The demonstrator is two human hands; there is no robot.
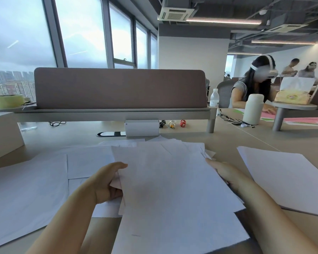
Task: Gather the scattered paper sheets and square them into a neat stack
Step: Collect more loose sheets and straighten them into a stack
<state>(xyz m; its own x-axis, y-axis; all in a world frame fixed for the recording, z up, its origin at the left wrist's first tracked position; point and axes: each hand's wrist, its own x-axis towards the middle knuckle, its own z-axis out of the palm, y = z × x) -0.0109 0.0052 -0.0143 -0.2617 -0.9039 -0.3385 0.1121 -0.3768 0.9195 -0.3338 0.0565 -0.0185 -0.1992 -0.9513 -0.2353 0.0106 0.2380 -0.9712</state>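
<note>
In the centre of the frame a loose bundle of paper sheets (165, 180) is held between 2 hands, its edges fanned and uneven at the top. The left hand (106, 182) grips the bundle's left edge, thumb lying on top and the fingers curled underneath. The right hand (226, 173) presses against the right edge; its fingers are mostly hidden behind the paper, so they seem to be clasping the sheets, though the grasp itself is not plain. More sheets lie flat on the desk (200, 138): a large sheet (26, 195) at lower left, another sheet (86, 162) just beside it, and a separate sheet (286, 178) at right, well apart from the bundle. A white box (141, 127) stands beyond the bundle, below the brown divider panel (119, 88) across the middle of the frame.
</note>
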